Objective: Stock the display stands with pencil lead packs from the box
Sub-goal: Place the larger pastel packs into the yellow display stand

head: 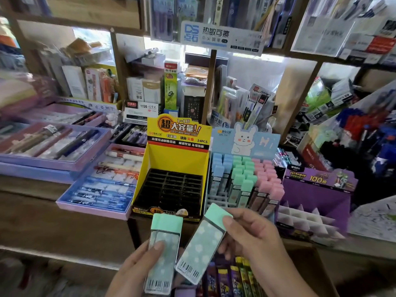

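My left hand (pixel 137 269) grips a mint-green lead pack (pixel 164 251) with white dots, thumb across its front. My right hand (pixel 255 239) pinches a second mint-green pack (pixel 203 243) by its cap, tilted to the right. Both packs hover in front of the stands on the counter. The yellow stand (pixel 177 155) has black slots with nothing in them. Right of it, the blue rabbit stand (pixel 246 138) holds rows of blue, green and pink packs. A purple stand (pixel 317 189) at the right shows white dividers. Below my hands lie purple and yellow packs (pixel 233 277); their box is hidden.
Purple trays of pens (pixel 102 187) sit left of the yellow stand. Wooden shelves behind are crowded with stationery boxes (pixel 150 91). A bin of blue and red pens (pixel 364 129) stands at the right. The counter's wooden edge (pixel 64 215) runs below the trays.
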Action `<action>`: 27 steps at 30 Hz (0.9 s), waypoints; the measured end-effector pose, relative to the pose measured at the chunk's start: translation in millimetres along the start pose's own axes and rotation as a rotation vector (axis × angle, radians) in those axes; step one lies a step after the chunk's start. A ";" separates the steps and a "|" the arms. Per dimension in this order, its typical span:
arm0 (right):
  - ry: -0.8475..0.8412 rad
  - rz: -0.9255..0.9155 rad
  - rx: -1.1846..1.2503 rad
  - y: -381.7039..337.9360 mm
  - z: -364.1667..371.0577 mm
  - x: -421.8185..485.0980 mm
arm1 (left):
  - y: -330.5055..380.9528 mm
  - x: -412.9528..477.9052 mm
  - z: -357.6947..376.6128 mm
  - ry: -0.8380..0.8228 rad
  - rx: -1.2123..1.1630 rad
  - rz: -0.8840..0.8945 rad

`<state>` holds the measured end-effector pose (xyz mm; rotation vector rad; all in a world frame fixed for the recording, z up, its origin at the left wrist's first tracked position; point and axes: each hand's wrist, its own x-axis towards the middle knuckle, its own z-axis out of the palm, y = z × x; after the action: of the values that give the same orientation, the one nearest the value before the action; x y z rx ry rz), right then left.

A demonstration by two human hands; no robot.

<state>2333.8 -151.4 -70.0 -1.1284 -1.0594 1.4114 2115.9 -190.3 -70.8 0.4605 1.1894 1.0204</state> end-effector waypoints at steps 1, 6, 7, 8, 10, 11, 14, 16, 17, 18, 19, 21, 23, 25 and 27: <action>0.003 -0.007 0.004 -2.7 -0.9 1.1 | 5.3 -1.1 5.5 0.059 0.012 0.012; -0.002 -0.042 -0.018 -15.1 -0.4 3.7 | 2.9 0.6 5.7 0.029 -0.060 0.063; 0.000 -0.052 -0.025 -17.8 0.5 4.7 | 2.1 2.1 4.0 0.026 -0.082 0.070; 0.000 -0.065 -0.039 -20.9 1.6 5.9 | 1.8 5.3 1.4 0.013 -0.103 0.076; 0.000 -0.106 -0.079 -29.3 3.8 9.8 | 1.3 8.1 -1.8 -0.030 -0.149 0.095; 0.004 -0.132 -0.095 -34.9 5.3 12.8 | 0.2 9.8 -3.0 -0.060 -0.172 0.102; 0.032 -0.239 -0.185 -54.6 12.0 25.8 | -6.2 19.3 -8.3 -0.095 -0.266 0.137; 0.040 -0.311 -0.251 -65.1 17.2 38.2 | -8.4 23.8 -8.9 -0.085 -0.307 0.168; 0.041 -0.342 -0.278 -68.7 20.1 46.0 | -8.7 25.3 -9.3 -0.070 -0.332 0.193; 0.039 -0.373 -0.306 -71.3 24.4 54.7 | -8.8 28.4 -10.4 -0.058 -0.353 0.212; 0.041 -0.406 -0.338 -72.9 29.3 64.2 | -9.5 30.3 -11.4 -0.050 -0.373 0.230; 0.044 -0.450 -0.398 -73.7 42.6 84.9 | -10.2 32.6 -12.8 -0.043 -0.409 0.245; 0.050 -0.470 -0.499 -71.7 57.6 104.4 | -11.4 35.2 -15.0 -0.024 -0.441 0.249; 0.045 -0.486 -0.641 -66.7 69.8 120.9 | -11.6 36.0 -17.3 -0.017 -0.455 0.239; 0.038 -0.511 -0.767 -62.0 80.5 133.0 | -11.1 36.0 -19.7 -0.025 -0.441 0.237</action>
<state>2256.9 -15.8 -9.0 -1.2625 -1.7846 0.5714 2103.2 -169.6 -105.7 0.2653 0.8646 1.4355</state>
